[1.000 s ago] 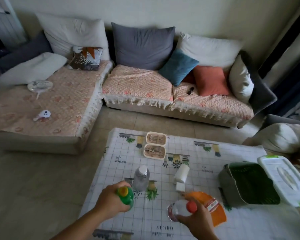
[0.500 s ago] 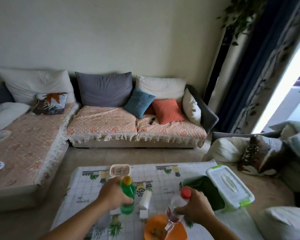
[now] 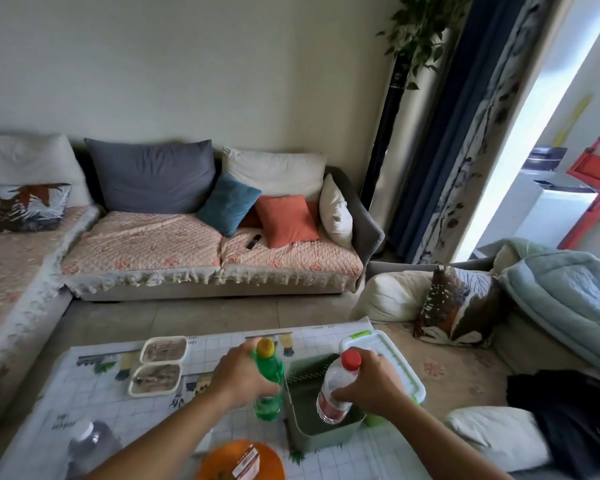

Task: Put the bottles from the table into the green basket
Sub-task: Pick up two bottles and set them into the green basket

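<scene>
Head view: green basket (image 3: 326,436), right hand (image 3: 374,386) gripping clear bottle (image 3: 336,389) inside, left hand (image 3: 238,375) clutching green bottle (image 3: 269,382) beside.

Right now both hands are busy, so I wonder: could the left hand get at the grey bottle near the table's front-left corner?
Probably not yet: the left hand grips the green bottle; the grey bottle stands unobstructed.

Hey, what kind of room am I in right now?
Most likely a home living room: a sectional sofa piled with cushions, a remote control lying on its seat, and a low table with a printed cover in front of it.
</scene>
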